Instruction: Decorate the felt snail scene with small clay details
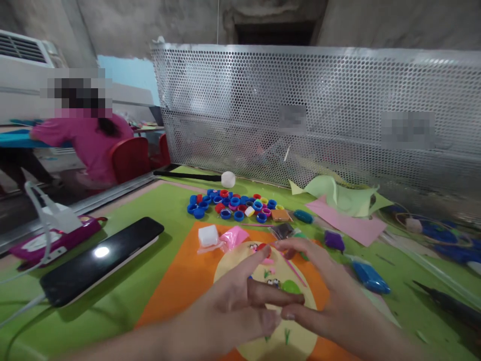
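Both my hands hover over a pale yellow oval sheet (pixel 304 341) lying on an orange sheet (pixel 176 281). My left hand (pixel 233 301) has its fingers spread, with the index fingertip near a small red piece at the oval's upper part. My right hand (pixel 326 281) is also open, thumb and index finger well apart, its thumb close to a left fingertip. Nothing shows in either hand. On the oval I see a light green round piece (pixel 291 287), small green grass shapes (pixel 287 336) and a thin pink strip (pixel 295 271). The hands partly hide it.
Blue, red and yellow caps (pixel 238 215) cluster behind the oval, near white clay (pixel 208 235) and a pink packet (pixel 235 236). A power bank-like black device (pixel 105 255) lies left. A blue packet (pixel 370 277) lies right. A perforated metal panel (pixel 263 100) stands behind; a person (pixel 90 140) sits left.
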`<state>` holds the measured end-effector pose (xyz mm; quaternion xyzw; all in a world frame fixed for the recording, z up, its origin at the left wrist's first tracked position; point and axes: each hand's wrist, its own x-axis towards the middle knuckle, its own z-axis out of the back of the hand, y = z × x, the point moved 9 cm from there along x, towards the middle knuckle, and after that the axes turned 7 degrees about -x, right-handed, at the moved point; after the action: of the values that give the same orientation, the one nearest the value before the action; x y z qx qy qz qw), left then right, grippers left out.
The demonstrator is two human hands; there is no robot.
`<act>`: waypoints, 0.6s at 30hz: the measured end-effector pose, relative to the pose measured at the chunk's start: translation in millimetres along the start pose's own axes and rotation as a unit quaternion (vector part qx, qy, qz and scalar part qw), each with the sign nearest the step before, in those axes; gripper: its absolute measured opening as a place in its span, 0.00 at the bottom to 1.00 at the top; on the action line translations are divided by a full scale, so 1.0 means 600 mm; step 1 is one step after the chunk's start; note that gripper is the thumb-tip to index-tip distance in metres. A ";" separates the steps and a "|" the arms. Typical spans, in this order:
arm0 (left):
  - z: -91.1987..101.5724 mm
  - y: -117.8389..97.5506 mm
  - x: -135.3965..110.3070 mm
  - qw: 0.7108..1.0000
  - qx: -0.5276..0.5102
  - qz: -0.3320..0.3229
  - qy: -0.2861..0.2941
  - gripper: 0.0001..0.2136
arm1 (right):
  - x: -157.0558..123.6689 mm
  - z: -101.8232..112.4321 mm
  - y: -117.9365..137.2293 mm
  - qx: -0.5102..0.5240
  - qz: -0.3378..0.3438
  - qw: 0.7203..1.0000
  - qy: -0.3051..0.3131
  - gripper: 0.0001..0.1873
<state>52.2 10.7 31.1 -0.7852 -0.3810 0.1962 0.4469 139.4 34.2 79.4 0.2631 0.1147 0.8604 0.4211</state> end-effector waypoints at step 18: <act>0.002 -0.022 -0.006 0.966 0.236 -0.074 -0.081 0.35 | -0.007 -0.038 -0.021 0.072 -0.087 0.989 0.094 0.36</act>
<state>43.6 12.9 41.5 -0.6088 -0.4158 0.3095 0.6006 137.5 39.0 53.7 0.1997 0.2378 0.8307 0.4621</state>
